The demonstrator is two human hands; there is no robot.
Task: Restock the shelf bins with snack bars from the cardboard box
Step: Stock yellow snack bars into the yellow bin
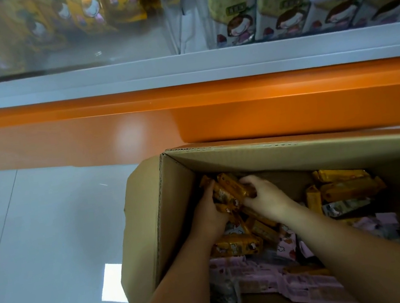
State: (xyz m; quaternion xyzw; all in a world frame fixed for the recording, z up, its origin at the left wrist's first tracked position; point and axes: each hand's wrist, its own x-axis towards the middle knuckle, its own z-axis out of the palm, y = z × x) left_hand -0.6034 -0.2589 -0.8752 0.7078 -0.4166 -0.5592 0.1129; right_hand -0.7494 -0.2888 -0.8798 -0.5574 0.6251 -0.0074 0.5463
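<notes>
An open cardboard box stands on the floor below the shelf, holding several yellow-orange snack bars and pink-wrapped ones. Both hands reach into its far left corner. My left hand and my right hand grip one bunch of yellow-orange bars from either side, fingers curled round the wrappers. Above, a clear shelf bin holds yellow packs at the left, and another bin holds upright white-and-green packs at the right.
A white shelf edge and an orange base panel run across the view just behind the box. Grey glossy floor tiles lie to the left of the box. A knee shows at the bottom left.
</notes>
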